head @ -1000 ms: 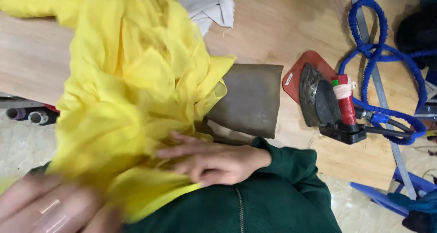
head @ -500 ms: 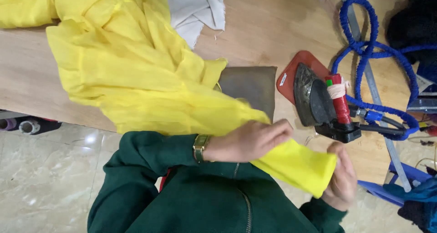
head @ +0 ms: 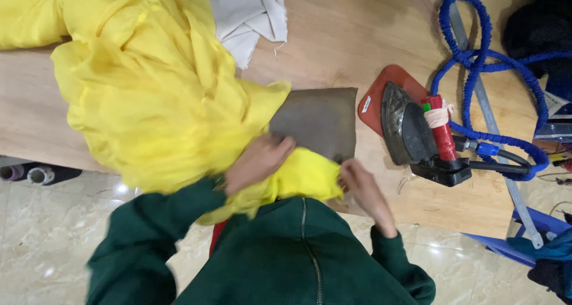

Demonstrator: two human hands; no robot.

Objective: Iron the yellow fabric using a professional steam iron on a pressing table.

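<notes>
A large crumpled yellow cloth (head: pixel 149 96) lies heaped over the wooden table (head: pixel 333 31) and hangs down toward my body. My left hand (head: pixel 257 162) grips a bunched part of it at the table's near edge. My right hand (head: pixel 363 192) pinches the same yellow cloth's lower right corner, just below a grey-brown pressing pad (head: pixel 319 120). Both arms wear dark green sleeves.
A black iron with a red handle (head: pixel 420 132) rests on a red-orange mat (head: pixel 381 93) to the right of the pad. A coiled blue hose (head: pixel 476 54) runs from it. A white cloth (head: pixel 247 13) lies at the back. Tiled floor below.
The yellow fold that was stretched out to the right has been drawn back in toward the pad. Both hands have moved left and up, closer together at the table's edge.
</notes>
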